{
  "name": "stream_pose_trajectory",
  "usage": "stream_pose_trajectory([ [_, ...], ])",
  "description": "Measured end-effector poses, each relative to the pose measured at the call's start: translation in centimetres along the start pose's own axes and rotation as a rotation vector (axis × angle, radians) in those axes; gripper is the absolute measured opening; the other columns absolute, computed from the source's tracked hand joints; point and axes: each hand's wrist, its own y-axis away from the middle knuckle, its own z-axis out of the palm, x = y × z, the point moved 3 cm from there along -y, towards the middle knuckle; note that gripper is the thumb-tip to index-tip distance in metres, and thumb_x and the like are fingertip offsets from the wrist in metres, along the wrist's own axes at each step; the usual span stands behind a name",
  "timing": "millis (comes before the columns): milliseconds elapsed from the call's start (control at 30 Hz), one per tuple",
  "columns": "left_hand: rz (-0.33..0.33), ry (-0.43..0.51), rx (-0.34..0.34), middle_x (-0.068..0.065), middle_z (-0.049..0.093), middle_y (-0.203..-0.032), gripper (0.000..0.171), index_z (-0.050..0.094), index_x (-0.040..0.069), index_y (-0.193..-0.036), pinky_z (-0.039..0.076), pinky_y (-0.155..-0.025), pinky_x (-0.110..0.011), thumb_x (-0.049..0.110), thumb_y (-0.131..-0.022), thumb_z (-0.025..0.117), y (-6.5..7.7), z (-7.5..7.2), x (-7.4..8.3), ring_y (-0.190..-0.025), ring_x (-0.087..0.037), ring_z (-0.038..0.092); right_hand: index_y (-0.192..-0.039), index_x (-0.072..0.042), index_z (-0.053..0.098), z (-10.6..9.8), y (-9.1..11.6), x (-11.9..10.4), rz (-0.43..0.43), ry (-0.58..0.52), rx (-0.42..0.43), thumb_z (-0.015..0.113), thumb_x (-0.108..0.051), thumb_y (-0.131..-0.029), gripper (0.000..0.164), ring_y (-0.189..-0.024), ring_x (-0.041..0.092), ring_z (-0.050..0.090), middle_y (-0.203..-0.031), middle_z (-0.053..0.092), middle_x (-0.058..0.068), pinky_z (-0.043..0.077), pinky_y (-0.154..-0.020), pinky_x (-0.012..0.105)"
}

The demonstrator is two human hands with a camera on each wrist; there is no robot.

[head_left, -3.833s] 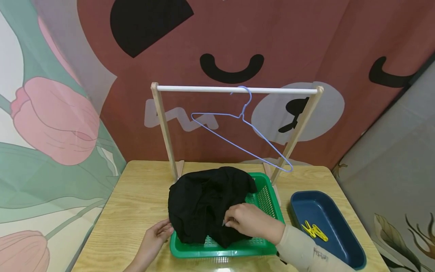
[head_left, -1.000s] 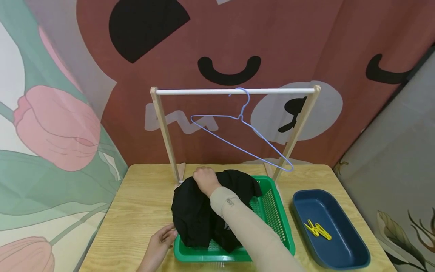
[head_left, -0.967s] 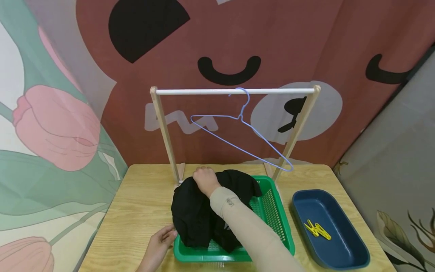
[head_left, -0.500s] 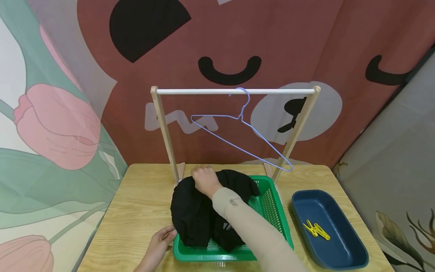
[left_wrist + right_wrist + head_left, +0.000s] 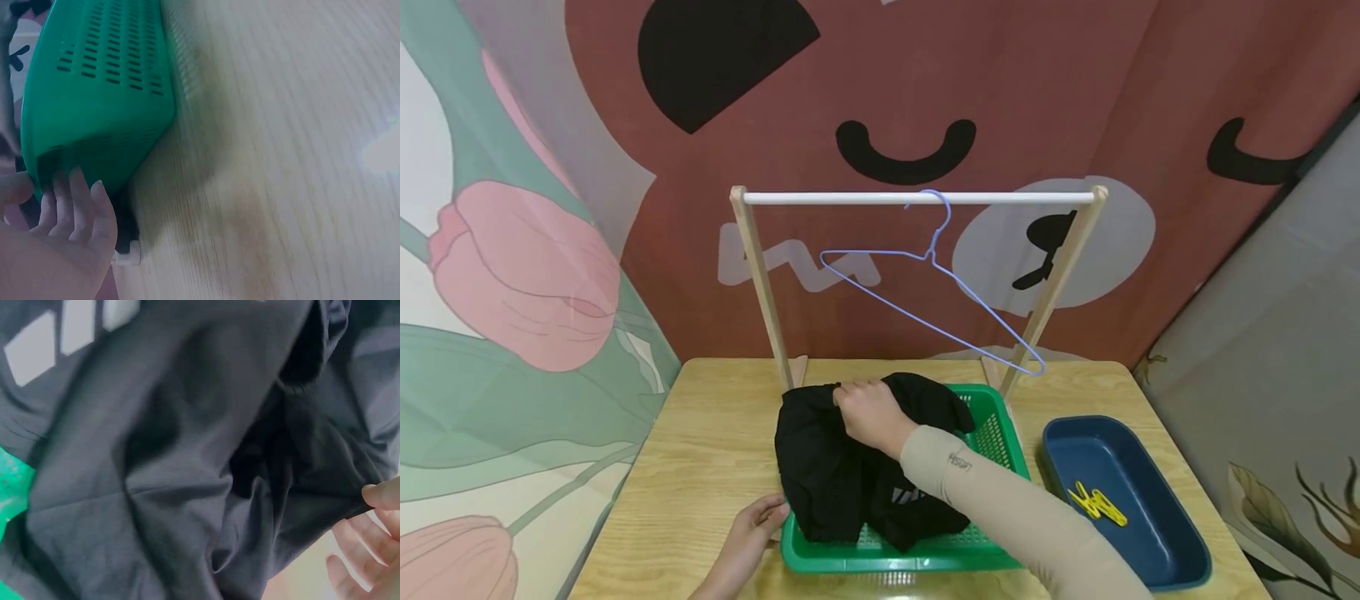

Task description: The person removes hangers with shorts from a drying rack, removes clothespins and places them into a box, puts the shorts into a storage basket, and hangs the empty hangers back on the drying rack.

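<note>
A rumpled black garment [image 5: 823, 467] with pale stripes lies heaped in a green plastic basket [image 5: 917, 562]; its left part hangs over the rim. My right hand [image 5: 872, 412] pinches the cloth edge near the back of the heap. In the right wrist view the thumb and fingers of the right hand [image 5: 369, 537] hold the dark hem between them. At the basket's left side my left hand [image 5: 752, 529] holds the rim. The left wrist view has the left hand [image 5: 69, 231] with its fingers against the outer wall and the thumb by the rim.
Behind the basket stands a wooden rack with a white bar [image 5: 835, 198], and a blue hanger [image 5: 917, 321] hooks over it. To the right, a dark blue tray [image 5: 1150, 483] contains yellow clothespins [image 5: 1099, 504]. The wooden table [image 5: 700, 442] ends before a patterned curtain.
Earlier my right hand was at the heap's front, then moved to its back. In the last half second it came slightly toward me and rightward, drawing the cloth edge. The left hand stays at the basket.
</note>
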Motion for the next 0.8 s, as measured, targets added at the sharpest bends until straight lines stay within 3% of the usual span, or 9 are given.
stream_pose_trajectory([
  [367, 0.016, -0.029, 0.009, -0.025, 0.064, -0.119, 0.046, 0.049, -0.018, -0.13, 0.052, -0.071, -0.036, 0.019, -0.103, 0.055, 0.0, 0.2, 0.1, -0.098, -0.024, 0.063, -0.087, -0.018, 0.068, -2.0, 4.8, -0.1, -0.09, -0.021, -0.022, 0.063, -0.013, -0.096, 0.011, -0.07, 0.01, 0.057, -0.082, 0.064, -0.006, 0.044, -0.059, 0.021],
  [667, 0.037, -0.026, 0.016, -0.021, 0.067, -0.112, 0.042, 0.05, -0.019, -0.128, 0.052, -0.069, -0.034, 0.015, -0.103, 0.054, 0.1, 0.4, 0.0, -0.093, -0.018, 0.063, -0.084, -0.018, 0.068, -3.4, 8.0, -0.3, -0.171, 0.016, -0.024, 0.068, -0.013, -0.091, 0.008, -0.068, 0.01, 0.054, -0.079, 0.062, -0.006, 0.039, -0.056, 0.021],
  [800, 0.034, -0.022, 0.011, -0.019, 0.067, -0.11, 0.043, 0.049, -0.019, -0.129, 0.052, -0.07, -0.034, 0.014, -0.103, 0.053, 0.1, 0.3, 0.2, -0.093, -0.019, 0.063, -0.083, -0.018, 0.067, -3.6, 9.6, -0.2, -0.178, -0.032, -0.039, 0.068, -0.01, -0.09, 0.01, -0.068, 0.01, 0.053, -0.079, 0.061, -0.006, 0.039, -0.057, 0.02],
])
